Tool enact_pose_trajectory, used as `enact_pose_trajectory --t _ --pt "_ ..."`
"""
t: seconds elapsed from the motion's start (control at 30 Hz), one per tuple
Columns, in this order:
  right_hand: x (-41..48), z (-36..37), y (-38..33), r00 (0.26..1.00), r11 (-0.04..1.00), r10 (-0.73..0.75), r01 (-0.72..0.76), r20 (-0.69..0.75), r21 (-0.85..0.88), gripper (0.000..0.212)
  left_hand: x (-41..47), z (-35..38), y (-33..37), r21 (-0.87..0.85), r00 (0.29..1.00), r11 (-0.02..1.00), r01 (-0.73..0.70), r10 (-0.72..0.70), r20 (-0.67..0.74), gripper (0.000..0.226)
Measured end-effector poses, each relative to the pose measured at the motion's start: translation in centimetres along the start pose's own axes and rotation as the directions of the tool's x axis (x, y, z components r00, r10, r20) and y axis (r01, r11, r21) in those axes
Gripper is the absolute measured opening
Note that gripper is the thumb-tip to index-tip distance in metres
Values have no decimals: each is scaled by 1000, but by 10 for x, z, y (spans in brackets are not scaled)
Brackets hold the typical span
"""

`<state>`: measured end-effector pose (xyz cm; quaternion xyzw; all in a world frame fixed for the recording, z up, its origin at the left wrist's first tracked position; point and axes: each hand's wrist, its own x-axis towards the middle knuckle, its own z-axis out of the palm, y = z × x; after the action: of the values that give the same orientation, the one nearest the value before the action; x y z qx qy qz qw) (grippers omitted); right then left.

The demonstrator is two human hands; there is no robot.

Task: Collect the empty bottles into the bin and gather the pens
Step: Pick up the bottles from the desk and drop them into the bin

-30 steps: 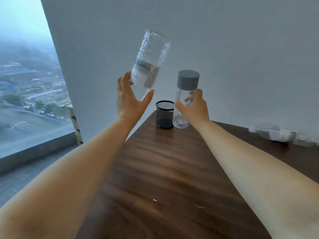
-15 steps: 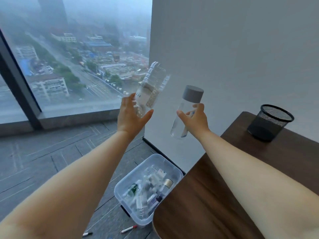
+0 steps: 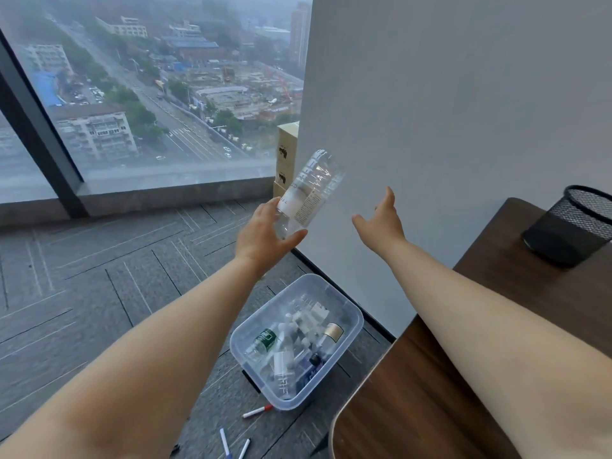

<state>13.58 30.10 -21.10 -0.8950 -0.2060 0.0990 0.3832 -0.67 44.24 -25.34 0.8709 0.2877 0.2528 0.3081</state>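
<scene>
In the middle of the frame the left hand (image 3: 263, 235) grips a clear bottle (image 3: 306, 193) tipped up, the right hand (image 3: 381, 221) is spread wide and holds nothing, and low down the bin (image 3: 347, 336) with bottles sits on the floor beside pens (image 3: 256, 411).

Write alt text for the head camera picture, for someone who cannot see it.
Seen from above, a person's left hand holds a clear plastic bottle over a clear bin of bottles on the floor, while the right hand is open and empty. Pens lie on the carpet near the bin, and a black mesh cup stands on the wooden table.
</scene>
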Motion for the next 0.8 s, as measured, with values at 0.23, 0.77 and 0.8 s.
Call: enact_pose_trajectory --t 0.23,0.77,0.8 --pt "-1 -13 -4 999 1000 -31 31 -30 3 83 -7 27 -1 131 926 991 -31 -21 376 83" --pt "-29 -33 -21 978 979 -200 202 62 -15 46 -8 6 34 175 985 984 -35 4 174 47" --pt "-34 -36 -19 974 976 -214 216 70 -25 38 -9 3 42 175 988 983 -59 33 149 39"
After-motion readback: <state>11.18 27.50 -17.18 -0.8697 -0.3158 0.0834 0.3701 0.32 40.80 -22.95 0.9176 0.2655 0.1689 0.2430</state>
